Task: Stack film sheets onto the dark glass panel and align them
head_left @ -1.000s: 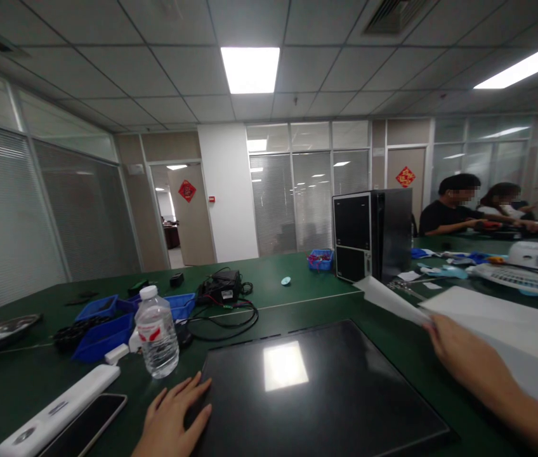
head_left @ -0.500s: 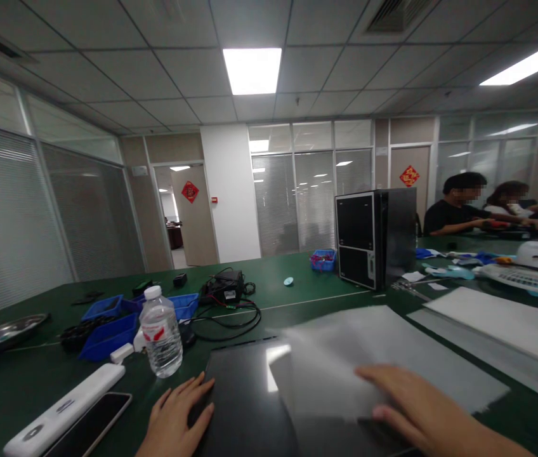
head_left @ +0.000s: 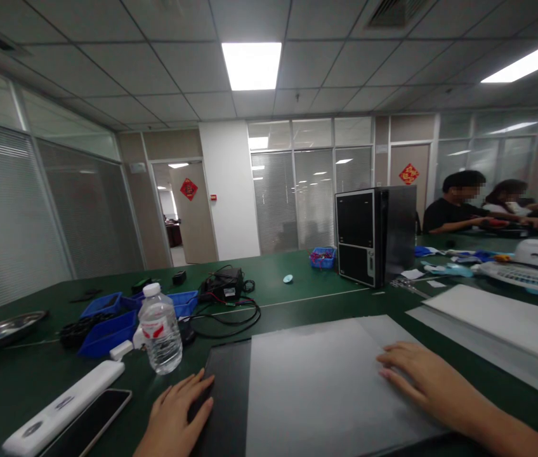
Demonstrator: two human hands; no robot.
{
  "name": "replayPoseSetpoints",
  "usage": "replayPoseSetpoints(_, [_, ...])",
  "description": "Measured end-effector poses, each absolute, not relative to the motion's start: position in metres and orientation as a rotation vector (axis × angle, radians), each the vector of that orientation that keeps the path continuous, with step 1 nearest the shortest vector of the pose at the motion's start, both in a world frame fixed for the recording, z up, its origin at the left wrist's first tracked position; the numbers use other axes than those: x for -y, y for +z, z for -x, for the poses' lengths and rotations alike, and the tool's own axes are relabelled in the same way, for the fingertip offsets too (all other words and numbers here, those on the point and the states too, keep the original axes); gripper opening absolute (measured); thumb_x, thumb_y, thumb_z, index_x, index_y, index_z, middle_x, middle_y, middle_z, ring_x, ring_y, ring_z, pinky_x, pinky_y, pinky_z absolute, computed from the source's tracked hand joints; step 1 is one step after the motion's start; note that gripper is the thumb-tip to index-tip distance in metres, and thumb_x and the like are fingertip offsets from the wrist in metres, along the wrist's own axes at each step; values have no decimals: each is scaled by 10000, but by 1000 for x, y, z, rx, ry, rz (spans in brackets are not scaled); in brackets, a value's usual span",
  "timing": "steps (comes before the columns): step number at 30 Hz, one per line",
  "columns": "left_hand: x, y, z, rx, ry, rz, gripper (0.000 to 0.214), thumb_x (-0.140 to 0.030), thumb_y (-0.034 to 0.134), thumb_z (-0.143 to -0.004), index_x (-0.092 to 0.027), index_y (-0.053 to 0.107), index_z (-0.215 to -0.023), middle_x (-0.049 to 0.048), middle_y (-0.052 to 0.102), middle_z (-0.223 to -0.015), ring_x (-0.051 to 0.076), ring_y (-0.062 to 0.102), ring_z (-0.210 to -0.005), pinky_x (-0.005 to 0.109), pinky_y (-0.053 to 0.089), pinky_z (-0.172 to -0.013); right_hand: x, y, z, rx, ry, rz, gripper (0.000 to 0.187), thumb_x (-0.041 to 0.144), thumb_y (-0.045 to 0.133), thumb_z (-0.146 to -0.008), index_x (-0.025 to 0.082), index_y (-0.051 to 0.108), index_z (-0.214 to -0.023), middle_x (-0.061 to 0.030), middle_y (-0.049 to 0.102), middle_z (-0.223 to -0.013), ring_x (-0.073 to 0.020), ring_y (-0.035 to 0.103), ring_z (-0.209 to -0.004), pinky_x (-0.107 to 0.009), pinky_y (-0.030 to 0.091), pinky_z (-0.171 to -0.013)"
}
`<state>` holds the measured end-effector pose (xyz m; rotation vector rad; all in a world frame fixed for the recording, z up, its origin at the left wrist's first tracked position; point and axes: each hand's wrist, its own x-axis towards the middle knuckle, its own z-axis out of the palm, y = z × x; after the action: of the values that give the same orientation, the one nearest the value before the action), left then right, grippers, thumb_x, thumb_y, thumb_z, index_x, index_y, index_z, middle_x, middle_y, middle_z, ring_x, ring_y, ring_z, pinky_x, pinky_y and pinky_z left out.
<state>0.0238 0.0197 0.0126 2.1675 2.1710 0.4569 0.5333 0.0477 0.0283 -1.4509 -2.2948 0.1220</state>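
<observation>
Where pale sheet [head_left: 316,387] overlaps black panel [head_left: 228,387], both flat, panel's long axis crosswise

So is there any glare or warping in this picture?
In the head view, the front ceiling light is burnt out to plain white; the pale sheet shows no sharp reflection of it, nor does the uncovered strip of the black panel; the right-hand ceiling light looks stretched, probably by a wide lens; the black-shirted person's face is pixelated.
</observation>
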Motion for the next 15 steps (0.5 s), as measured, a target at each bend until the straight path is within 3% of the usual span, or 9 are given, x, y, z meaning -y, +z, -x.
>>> replayPoseSetpoints(3, [-19,14,-24,-2168,490,-2159,472,-454,437,-931,-326,654,-1331,28,567,-1503,269,485,-1420,539,311,-1191,-50,37,-542,2321,203,1469,476,568,403,-993,260,735,-1143,-89,719,-1160,-274,650,-1084,-509,495,-1011])
replayPoseSetpoints(7, [-16,18,-26,-2162,512,-2144,461,-447,446,-926,-335,664,-1315,23,572,-1499,273,484,-1420,545,307,-1191,-38,48,-526,2429,386,1292,451,520,379,-1015,247,736,-1051,-74,716,-1081,-241,650,-1027,-442,515,-970])
replayPoseSetpoints(15, [-15,18,-25,-2168,448,-2167,508,-465,436,-923,-311,619,-1372,34,545,-1522,275,459,-1439,541,294,-1195,-21,34,-504,2505,465,1102,366,470,521,-976,345,664,-1288,-26,624,-1387,-246,513,-1348,-429,393,-1170])
